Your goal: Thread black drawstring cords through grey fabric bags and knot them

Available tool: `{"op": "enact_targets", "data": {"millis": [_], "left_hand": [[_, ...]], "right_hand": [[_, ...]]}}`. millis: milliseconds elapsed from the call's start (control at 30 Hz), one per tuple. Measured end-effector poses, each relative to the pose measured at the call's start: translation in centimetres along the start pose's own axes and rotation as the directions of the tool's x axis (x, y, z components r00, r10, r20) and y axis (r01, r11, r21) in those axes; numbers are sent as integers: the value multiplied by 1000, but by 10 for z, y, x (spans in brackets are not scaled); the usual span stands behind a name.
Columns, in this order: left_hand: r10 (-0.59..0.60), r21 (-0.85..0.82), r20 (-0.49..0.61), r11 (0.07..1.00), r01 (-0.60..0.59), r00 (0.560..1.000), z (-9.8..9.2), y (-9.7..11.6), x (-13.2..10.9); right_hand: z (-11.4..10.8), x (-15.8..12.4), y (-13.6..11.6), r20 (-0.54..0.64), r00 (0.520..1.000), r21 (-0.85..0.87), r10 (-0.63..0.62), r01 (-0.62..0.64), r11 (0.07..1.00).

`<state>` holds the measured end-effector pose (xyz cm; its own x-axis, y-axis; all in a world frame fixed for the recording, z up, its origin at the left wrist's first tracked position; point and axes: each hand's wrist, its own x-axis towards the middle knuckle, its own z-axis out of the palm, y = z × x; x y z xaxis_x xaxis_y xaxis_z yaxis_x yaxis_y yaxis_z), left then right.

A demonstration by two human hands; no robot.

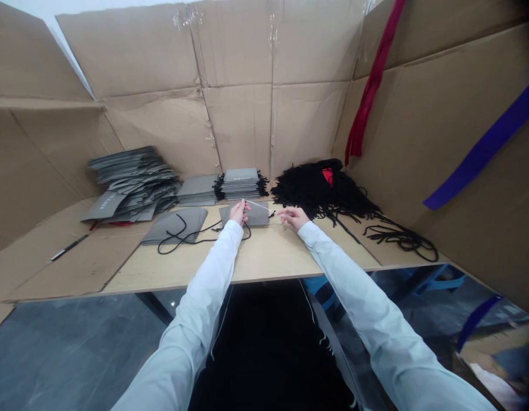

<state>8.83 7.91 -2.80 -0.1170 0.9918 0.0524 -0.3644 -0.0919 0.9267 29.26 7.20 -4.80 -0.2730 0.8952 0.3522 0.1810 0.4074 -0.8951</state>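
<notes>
My left hand [239,213] is pinching a thin white strand [260,206] tight; right hand [292,217] is half-curling at its other end, grip unclear. Grey panel [258,216] is lying beneath. Probably threading; next needs steady tension.

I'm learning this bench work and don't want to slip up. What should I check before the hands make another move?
1. Left hand grips the thin white rod: ok.
2. Right hand grips the rod's other end: cannot tell, too small.
3. Grey bag between the hands lies on the table: ok.
4. Flat grey bags free of loose black cord: not ok, it lies across them.
5. Cord pile apart from the grey bag: ok.
</notes>
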Motion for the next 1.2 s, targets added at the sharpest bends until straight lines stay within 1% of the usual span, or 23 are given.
{"op": "enact_targets", "data": {"millis": [233, 333, 433, 533, 833, 1200], "left_hand": [[21, 67, -62, 998, -17, 998, -1, 0, 1], [20, 65, -68, 998, -16, 997, -1, 0, 1], [14, 58, -73, 998, -10, 997, 0, 0, 0], [6, 56, -78, 998, -2, 997, 0, 1, 0], [0, 44, -54, 999, 2, 999, 1, 2, -3], [18, 54, -2, 998, -18, 1000, 1, 2, -3]], "right_hand": [[-1, 1, 2, -38, 992, -90, -118, 115, 989], [-2, 1, 2, -57, 989, -171, -136, 125, 977], [-4, -2, 0, -109, 982, -259, -155, 122, 958], [-4, -4, -2, -136, 976, -304, -168, 120, 945], [-3, -3, -2, -98, 979, -323, -177, 137, 936], [-3, -4, -4, -125, 979, -298, -161, 118, 947]]}}
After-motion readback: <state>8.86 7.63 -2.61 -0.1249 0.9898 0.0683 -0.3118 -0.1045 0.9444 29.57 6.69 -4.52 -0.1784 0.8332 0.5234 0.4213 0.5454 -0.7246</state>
